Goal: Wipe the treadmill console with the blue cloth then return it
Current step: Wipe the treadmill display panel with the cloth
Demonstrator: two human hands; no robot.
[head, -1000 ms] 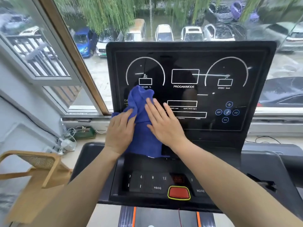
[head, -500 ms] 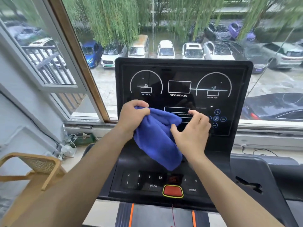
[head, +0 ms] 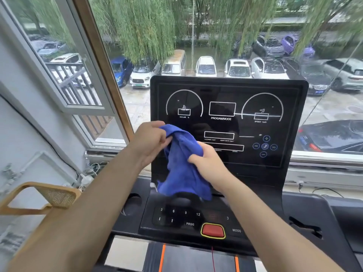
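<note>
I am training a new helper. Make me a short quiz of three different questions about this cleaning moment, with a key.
1. True or false: the blue cloth lies flat against the treadmill console.
2. Which hand takes the cloth at its top end? A) left hand B) right hand
3. Fill in: the button at the middle of the lower panel is ____ with a yellow border.

Key
1. False. It is bunched between both hands and hangs in front of the screen.
2. A. The right hand has its grip lower, at the cloth's right side.
3. Red.
</note>
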